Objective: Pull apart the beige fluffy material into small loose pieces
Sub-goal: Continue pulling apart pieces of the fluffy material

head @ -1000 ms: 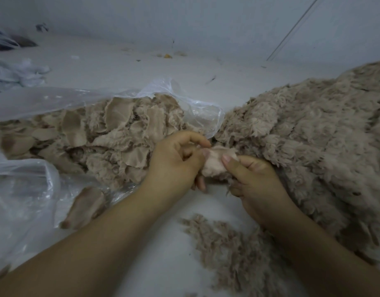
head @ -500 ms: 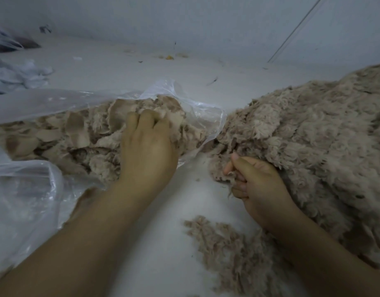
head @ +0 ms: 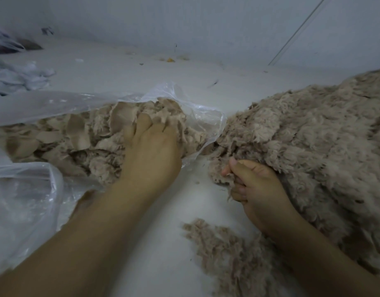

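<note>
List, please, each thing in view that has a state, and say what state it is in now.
Left hand: reaching into the bag, fingers dug into the pieces.
Right hand: fingers curled, gripping the edge of the big pile.
Plastic bag: open, lying on its side, full of scraps.
Scraps in bag: torn, loose.
Big fluffy pile: heaped, not yet pulled apart.
Loose fibres: scattered on the surface.

Dim, flat light with a cool grey cast, soft all over

No clear light source shows; shadows are faint and diffuse, darkest under the forearms at the bottom edge. The clear plastic bag (head: pixel 197 116) carries small white glints along its creases. The wide lens bends the wall line (head: pixel 296 31) and stretches the corners, and detail goes mushy there; the left hand (head: pixel 151 151) is slightly smeared, the fluffy pile (head: pixel 313 133) a little sharper
</note>
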